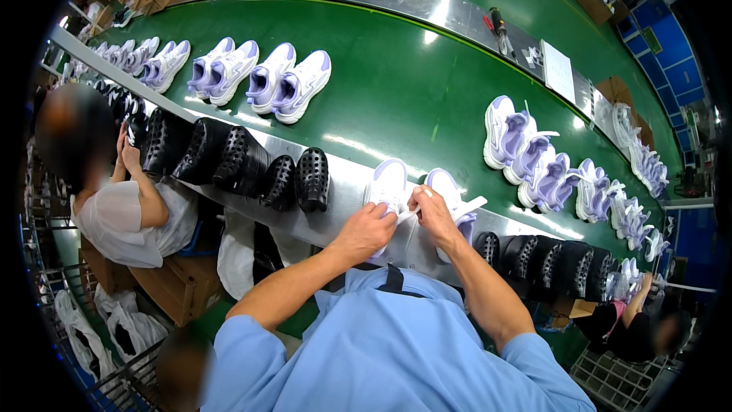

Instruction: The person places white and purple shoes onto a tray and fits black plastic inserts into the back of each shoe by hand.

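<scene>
A white and lilac sneaker [389, 177] sits toe-away on the metal ledge in front of me. Its mate, a second sneaker [442, 181], stands just to the right, with a loose white strip sticking out to its right side. My left hand [367, 230] is closed at the left sneaker's opening, its fingers curled on a flat white shoelace [407, 216]. With fingertips pinched, my right hand [433, 215] holds the lace's other end between the two shoes. The hands partly cover the left sneaker's throat and the right one's inner side.
Black perforated shoe forms [313, 179] line the ledge on the left, with more black forms [545, 263] on the right. Paired sneakers [293, 84] stand on the green belt [381, 76]. Laced-open sneakers [526, 152] lie farther right. Co-workers [133, 214] sit on both sides.
</scene>
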`<state>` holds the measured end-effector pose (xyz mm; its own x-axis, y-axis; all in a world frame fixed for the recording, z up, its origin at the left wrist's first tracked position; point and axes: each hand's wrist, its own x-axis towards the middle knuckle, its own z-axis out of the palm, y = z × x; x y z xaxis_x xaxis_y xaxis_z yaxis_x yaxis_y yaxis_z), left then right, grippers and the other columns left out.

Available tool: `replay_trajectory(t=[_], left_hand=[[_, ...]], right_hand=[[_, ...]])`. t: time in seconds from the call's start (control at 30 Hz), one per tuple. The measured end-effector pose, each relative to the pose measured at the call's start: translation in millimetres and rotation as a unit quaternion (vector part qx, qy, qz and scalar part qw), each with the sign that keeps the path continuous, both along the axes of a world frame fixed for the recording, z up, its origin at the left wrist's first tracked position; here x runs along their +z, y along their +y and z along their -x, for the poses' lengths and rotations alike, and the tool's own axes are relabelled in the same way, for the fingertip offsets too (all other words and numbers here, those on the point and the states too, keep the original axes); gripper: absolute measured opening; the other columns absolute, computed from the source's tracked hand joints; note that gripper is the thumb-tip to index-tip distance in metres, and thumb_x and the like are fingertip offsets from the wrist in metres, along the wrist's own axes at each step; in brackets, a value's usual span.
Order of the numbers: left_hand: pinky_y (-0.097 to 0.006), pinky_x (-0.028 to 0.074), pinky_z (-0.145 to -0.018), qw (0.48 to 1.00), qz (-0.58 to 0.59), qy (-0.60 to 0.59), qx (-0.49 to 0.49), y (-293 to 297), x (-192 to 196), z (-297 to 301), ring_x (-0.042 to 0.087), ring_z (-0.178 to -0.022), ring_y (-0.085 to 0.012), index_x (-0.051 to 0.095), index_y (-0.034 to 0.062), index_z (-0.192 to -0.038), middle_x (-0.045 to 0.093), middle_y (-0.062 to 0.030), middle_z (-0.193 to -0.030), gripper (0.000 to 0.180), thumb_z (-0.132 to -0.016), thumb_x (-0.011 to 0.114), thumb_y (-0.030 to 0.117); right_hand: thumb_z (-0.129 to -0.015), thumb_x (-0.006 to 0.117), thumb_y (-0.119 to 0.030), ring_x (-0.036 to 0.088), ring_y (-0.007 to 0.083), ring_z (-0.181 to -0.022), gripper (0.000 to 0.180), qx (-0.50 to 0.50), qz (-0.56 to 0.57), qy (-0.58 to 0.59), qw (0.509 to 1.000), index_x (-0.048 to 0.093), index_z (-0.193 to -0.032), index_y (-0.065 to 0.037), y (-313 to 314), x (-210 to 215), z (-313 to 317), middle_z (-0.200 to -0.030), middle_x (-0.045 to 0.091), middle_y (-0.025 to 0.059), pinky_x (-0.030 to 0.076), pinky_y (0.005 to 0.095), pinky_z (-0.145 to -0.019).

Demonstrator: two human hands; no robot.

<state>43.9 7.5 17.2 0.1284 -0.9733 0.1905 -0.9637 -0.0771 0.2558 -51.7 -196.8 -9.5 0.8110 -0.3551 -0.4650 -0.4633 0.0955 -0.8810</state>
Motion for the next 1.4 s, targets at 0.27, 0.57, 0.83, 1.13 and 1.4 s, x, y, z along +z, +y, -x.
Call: replay_trajectory(t=[0.27, 0.57, 0.83, 1.13, 1.4], left_hand=[[-0.045, 0.050, -0.103, 0.915, 0.039, 0.274, 0.292, 32.9, 27.9, 12.2, 0.062, -0.118, -0.0400, 0.063, 0.0028, -0.129, 0.066, -0.0219, -0.125, 0.049, -0.084, 0.073, 0.020], [-0.050, 0.063, -0.072, 0.456, -0.088, 0.694, 0.550, 36.3, -21.1, 48.6, 0.069, -0.106, -0.0376, 0.043, 0.0147, -0.157, 0.062, -0.0224, -0.136, 0.079, -0.084, 0.075, 0.009], [-0.049, 0.049, -0.103, 0.787, -0.014, 0.388, 0.480, 85.9, 22.2, 47.9, 0.057, -0.117, -0.0467, 0.056, 0.0206, -0.151, 0.054, -0.0285, -0.124, 0.078, -0.077, 0.068, 0.000], [-0.050, 0.049, -0.105, 0.855, -0.024, 0.293, 0.428, 96.8, 60.3, 47.1, 0.055, -0.118, -0.0467, 0.063, 0.0198, -0.146, 0.053, -0.0254, -0.125, 0.074, -0.075, 0.066, -0.001], [-0.047, 0.050, -0.104, 0.815, -0.056, 0.373, 0.439, 100.4, 60.4, 52.2, 0.058, -0.115, -0.0453, 0.063, 0.0167, -0.145, 0.057, -0.0256, -0.122, 0.069, -0.076, 0.068, 0.004]], right_hand=[[-0.096, 0.075, -0.030, 0.068, 0.0145, -0.098, 0.033, 0.190, -0.139, -0.032, 0.971, 0.064, -0.110, -0.003, -10.6, 75.1, -24.2, -0.104, 0.068, 0.0054, 0.059, 0.0331, -0.077], [-0.102, 0.073, -0.026, 0.065, 0.0102, -0.078, 0.023, 0.289, -0.040, 0.031, 0.956, 0.069, -0.103, -0.004, 0.1, 80.7, -35.8, -0.085, 0.067, 0.0004, 0.055, 0.0282, -0.071], [-0.102, 0.072, -0.028, 0.059, 0.0149, -0.080, 0.027, 0.373, 0.052, -0.063, 0.924, 0.072, -0.102, -0.001, 23.0, 91.7, -17.4, -0.086, 0.065, 0.0035, 0.047, 0.0330, -0.072], [-0.100, 0.066, -0.028, 0.066, 0.0360, -0.083, 0.027, 0.488, 0.126, -0.058, 0.862, 0.070, -0.097, -0.001, 48.6, 99.7, -26.0, -0.088, 0.069, 0.0165, 0.050, 0.0456, -0.075], [-0.094, 0.070, -0.032, 0.070, 0.0384, -0.083, 0.028, 0.554, 0.189, 0.034, 0.810, 0.073, -0.094, -0.004, 66.2, 97.9, -35.2, -0.086, 0.073, 0.0182, 0.052, 0.0477, -0.075]])
